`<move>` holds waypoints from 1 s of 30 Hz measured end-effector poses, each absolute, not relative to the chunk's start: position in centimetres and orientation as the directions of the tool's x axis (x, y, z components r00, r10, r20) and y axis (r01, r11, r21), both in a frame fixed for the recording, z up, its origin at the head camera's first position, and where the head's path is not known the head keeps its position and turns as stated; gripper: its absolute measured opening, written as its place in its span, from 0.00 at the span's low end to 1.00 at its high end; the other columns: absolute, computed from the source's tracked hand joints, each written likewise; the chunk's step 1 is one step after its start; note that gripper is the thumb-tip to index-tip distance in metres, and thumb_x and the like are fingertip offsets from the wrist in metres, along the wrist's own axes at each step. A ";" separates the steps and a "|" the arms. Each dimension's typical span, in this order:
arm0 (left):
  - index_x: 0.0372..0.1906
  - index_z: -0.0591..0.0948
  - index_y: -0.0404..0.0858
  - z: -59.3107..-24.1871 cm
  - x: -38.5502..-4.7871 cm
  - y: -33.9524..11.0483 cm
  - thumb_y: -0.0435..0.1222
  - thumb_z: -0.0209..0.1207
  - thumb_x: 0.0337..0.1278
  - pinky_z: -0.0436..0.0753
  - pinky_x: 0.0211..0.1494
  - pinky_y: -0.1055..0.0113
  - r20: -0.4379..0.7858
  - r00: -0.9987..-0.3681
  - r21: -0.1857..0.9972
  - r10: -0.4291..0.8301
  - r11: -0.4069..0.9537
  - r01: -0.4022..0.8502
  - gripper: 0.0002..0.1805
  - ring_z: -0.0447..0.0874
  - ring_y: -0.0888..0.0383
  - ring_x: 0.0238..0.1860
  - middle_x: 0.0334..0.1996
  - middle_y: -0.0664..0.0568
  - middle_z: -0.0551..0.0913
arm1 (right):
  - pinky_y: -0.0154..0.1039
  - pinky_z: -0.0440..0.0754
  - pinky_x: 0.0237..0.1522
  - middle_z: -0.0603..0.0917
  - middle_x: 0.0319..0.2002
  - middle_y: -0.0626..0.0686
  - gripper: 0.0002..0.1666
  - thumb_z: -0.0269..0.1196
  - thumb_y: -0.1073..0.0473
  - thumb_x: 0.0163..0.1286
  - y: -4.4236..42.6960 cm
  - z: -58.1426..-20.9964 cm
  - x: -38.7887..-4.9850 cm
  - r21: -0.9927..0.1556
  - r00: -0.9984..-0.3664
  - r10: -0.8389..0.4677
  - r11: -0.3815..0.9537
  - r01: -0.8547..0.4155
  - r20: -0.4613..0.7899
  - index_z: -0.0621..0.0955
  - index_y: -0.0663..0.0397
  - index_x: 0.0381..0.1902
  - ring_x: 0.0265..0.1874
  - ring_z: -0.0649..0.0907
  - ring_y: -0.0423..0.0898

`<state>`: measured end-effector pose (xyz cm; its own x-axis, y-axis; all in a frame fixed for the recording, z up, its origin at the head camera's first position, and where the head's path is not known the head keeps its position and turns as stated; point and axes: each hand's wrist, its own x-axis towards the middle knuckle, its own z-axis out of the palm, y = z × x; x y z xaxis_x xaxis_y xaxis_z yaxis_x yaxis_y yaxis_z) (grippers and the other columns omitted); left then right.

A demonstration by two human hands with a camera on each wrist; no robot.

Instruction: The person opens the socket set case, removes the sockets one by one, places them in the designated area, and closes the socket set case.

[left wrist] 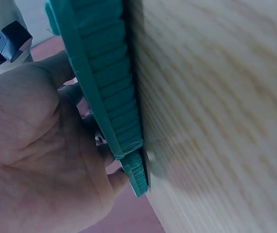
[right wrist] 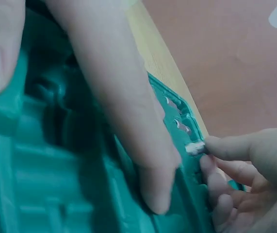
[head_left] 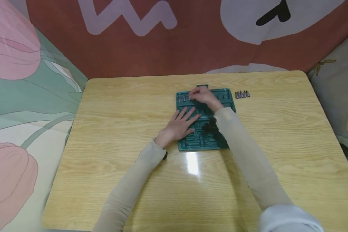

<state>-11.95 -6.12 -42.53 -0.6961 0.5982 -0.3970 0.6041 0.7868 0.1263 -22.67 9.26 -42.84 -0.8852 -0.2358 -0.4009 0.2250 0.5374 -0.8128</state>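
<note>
A green molded case (head_left: 203,146) lies unfolded on the table. The left hand (head_left: 178,126) rests on its left side with fingers spread; the left wrist view shows the palm (left wrist: 41,145) beside the case's ridged side (left wrist: 109,82). At the upper row, the right hand (head_left: 204,96) pinches a small silver metal piece (right wrist: 195,148) between thumb and finger, at a slot. Two similar pieces (head_left: 178,99) (right wrist: 182,127) sit in slots to its left. Several more pieces (head_left: 242,94) stand in a row on the table, right of the case.
The wooden table (head_left: 119,112) extends around the case, with a printed cloth wall (head_left: 191,51) behind its far edge. The right forearm (head_left: 249,154) crosses over the case's right side. A dark device (head_left: 210,126) is at the right wrist.
</note>
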 end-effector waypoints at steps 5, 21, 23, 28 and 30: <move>0.78 0.41 0.54 -42.5 -12.1 -6.2 0.54 0.40 0.74 0.39 0.74 0.49 -0.393 -0.697 0.132 0.600 0.787 0.603 0.35 0.30 0.47 0.76 0.77 0.50 0.33 | 0.47 0.74 0.52 0.78 0.50 0.58 0.17 0.55 0.57 0.75 9.3 -43.3 -22.6 -0.853 -0.910 -0.196 0.462 0.242 -0.365 0.79 0.63 0.53 0.46 0.77 0.52; 0.78 0.39 0.55 -42.6 -12.0 -6.2 0.54 0.39 0.74 0.38 0.73 0.49 -0.407 -0.689 0.144 0.599 0.787 0.600 0.36 0.28 0.47 0.75 0.77 0.52 0.31 | 0.42 0.76 0.44 0.78 0.50 0.58 0.21 0.56 0.54 0.74 10.1 -43.3 -22.4 -0.859 -0.907 -0.184 0.435 0.269 -0.378 0.77 0.63 0.58 0.39 0.79 0.49; 0.78 0.39 0.55 -42.6 -12.0 -6.1 0.54 0.39 0.74 0.38 0.73 0.49 -0.406 -0.692 0.142 0.597 0.789 0.597 0.36 0.29 0.47 0.75 0.77 0.52 0.31 | 0.42 0.77 0.44 0.79 0.49 0.58 0.21 0.58 0.55 0.73 10.2 -43.3 -22.3 -0.871 -0.919 -0.161 0.410 0.269 -0.359 0.78 0.63 0.56 0.38 0.79 0.48; 0.78 0.40 0.55 -42.5 -12.1 -5.9 0.54 0.40 0.74 0.39 0.73 0.48 -0.402 -0.702 0.139 0.588 0.797 0.588 0.36 0.30 0.47 0.76 0.77 0.52 0.32 | 0.41 0.80 0.41 0.82 0.43 0.59 0.18 0.60 0.56 0.71 10.5 -43.5 -22.3 -0.909 -0.944 -0.103 0.321 0.266 -0.313 0.81 0.65 0.50 0.32 0.82 0.46; 0.78 0.40 0.56 -42.5 -12.0 -5.8 0.54 0.40 0.74 0.39 0.73 0.49 -0.406 -0.703 0.136 0.584 0.799 0.586 0.36 0.30 0.47 0.76 0.77 0.52 0.32 | 0.40 0.81 0.41 0.83 0.42 0.59 0.17 0.60 0.57 0.71 10.7 -43.5 -22.2 -0.915 -0.944 -0.101 0.298 0.272 -0.314 0.81 0.66 0.50 0.30 0.82 0.45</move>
